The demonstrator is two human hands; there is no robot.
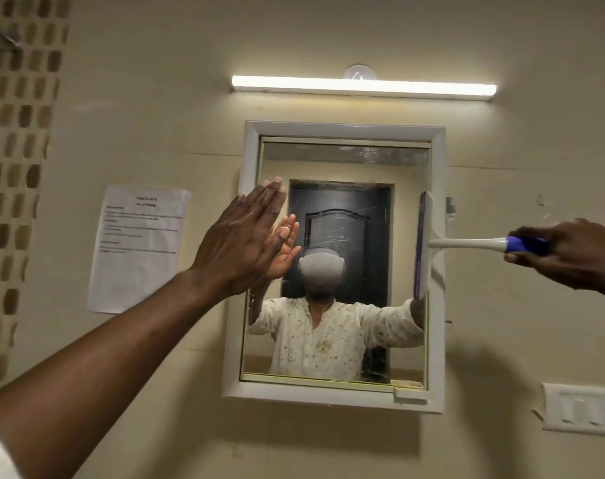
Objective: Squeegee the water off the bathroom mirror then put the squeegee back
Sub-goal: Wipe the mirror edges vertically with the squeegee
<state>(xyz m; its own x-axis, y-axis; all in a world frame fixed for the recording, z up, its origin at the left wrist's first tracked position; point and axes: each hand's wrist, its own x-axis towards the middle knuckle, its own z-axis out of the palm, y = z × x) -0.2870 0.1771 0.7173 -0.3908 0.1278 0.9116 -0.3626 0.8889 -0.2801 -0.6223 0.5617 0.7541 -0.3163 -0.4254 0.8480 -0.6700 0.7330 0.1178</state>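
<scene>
A white-framed mirror (342, 167) hangs on the cream wall, with streaks and smears on its glass. My left hand (242, 243) lies flat with its fingers straight against the mirror's left edge, holding nothing. My right hand (570, 255) grips the blue end of the squeegee (467, 243) handle. The white handle runs level to the left. Its blade stands upright against the glass at the mirror's right edge. The mirror reflects a person in a pale patterned shirt and a dark door.
A lit tube light (363, 86) sits above the mirror, with a suction hook (359, 73) over it. A printed sheet (138, 247) is taped to the wall at the left. A white switch plate (584, 411) is at the lower right. Mosaic tiles (14, 167) run down the far left.
</scene>
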